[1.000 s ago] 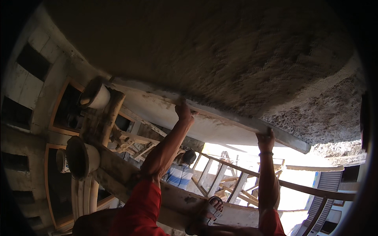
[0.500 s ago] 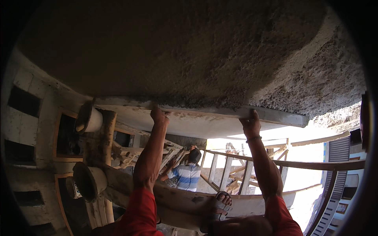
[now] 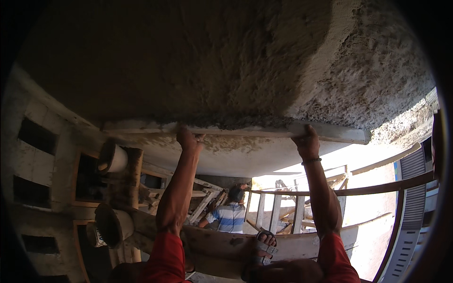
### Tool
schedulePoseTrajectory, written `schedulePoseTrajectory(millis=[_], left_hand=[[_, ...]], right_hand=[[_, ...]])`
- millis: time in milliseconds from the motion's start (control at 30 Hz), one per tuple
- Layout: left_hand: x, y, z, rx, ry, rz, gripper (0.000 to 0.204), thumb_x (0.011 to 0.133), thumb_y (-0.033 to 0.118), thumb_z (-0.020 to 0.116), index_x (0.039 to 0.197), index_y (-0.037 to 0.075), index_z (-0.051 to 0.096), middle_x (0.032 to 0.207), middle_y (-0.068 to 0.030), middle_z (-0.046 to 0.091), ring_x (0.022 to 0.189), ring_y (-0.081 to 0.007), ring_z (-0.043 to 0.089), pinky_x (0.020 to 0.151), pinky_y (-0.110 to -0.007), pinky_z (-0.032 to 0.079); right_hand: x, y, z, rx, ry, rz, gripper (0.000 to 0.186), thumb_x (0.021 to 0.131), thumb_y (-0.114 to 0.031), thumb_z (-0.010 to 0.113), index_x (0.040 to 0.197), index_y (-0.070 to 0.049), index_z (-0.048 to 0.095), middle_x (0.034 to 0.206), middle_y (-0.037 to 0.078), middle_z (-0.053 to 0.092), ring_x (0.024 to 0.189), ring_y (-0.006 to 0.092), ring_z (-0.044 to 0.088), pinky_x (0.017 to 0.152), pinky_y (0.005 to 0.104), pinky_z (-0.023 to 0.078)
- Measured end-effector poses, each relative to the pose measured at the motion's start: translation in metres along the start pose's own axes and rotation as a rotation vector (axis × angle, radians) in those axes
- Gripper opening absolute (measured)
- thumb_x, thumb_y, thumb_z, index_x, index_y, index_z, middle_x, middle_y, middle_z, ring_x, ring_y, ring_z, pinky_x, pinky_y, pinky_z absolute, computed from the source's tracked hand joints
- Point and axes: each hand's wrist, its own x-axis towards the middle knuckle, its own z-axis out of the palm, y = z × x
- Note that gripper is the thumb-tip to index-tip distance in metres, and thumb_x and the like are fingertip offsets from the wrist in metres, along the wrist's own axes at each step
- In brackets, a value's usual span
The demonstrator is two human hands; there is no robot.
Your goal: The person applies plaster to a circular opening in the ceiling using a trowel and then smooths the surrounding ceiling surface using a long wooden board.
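Note:
Both my hands grip a long, pale straightedge board point(image 3: 245, 133) held crosswise against a rough surface of wet grey plaster point(image 3: 212, 70). My left hand point(image 3: 189, 138) closes around its near edge left of the middle. Toward the board's right end, my right hand point(image 3: 307, 143), with a dark bracelet at the wrist, holds the same edge. Loose, crumbly plaster has gathered along the board's far edge. On the near side lies a smoother pale surface point(image 3: 222, 155) with brown smears. The fingers beyond the edge are partly hidden.
Two mortar-stained buckets point(image 3: 118, 159) stand at the left by timber posts. My sandalled foot point(image 3: 265, 247) rests on a plank point(image 3: 217, 239). Below, a person in a striped shirt point(image 3: 231, 214) is beside wooden framing point(image 3: 276, 210). A rail point(image 3: 377, 187) crosses at right.
The board has shifted slightly left and farther across the plaster, with more of the smeared pale surface showing on its near side. Both hands keep their grip. The view has shifted slightly.

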Motion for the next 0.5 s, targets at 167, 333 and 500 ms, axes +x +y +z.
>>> schedulePoseTrajectory(millis=[167, 333, 500], left_hand=[[-0.037, 0.02, 0.048, -0.014, -0.017, -0.012, 0.037, 0.095, 0.035, 0.04, 0.121, 0.01, 0.048, 0.111, -0.0085, 0.056, 0.086, -0.0223, 0.06, 0.056, -0.035, 0.052], [-0.049, 0.034, 0.067, 0.05, -0.041, -0.004, 0.043, 0.092, 0.041, 0.047, 0.12, 0.008, 0.049, 0.115, -0.0095, 0.055, 0.094, -0.0232, 0.06, 0.06, -0.036, 0.057], [-0.072, 0.06, 0.096, 0.032, -0.056, 0.017, 0.043, 0.091, 0.039, 0.049, 0.121, 0.008, 0.047, 0.116, -0.0101, 0.054, 0.096, -0.0248, 0.06, 0.064, -0.037, 0.057]], right_hand=[[0.011, -0.029, -0.033, 0.515, -0.067, 0.103, 0.042, 0.083, -0.027, 0.063, 0.114, -0.002, 0.053, 0.113, 0.013, 0.059, 0.105, 0.0262, 0.057, 0.088, 0.0398, 0.047], [0.029, -0.061, -0.057, 0.849, -0.025, 0.249, 0.034, 0.092, -0.033, 0.046, 0.113, -0.008, 0.054, 0.113, 0.012, 0.058, 0.106, 0.0292, 0.055, 0.084, 0.0478, 0.048], [0.037, -0.103, -0.084, 0.013, 0.001, -0.109, 0.036, 0.089, -0.029, 0.053, 0.115, -0.005, 0.053, 0.113, 0.013, 0.059, 0.105, 0.0281, 0.056, 0.084, 0.0439, 0.048]])
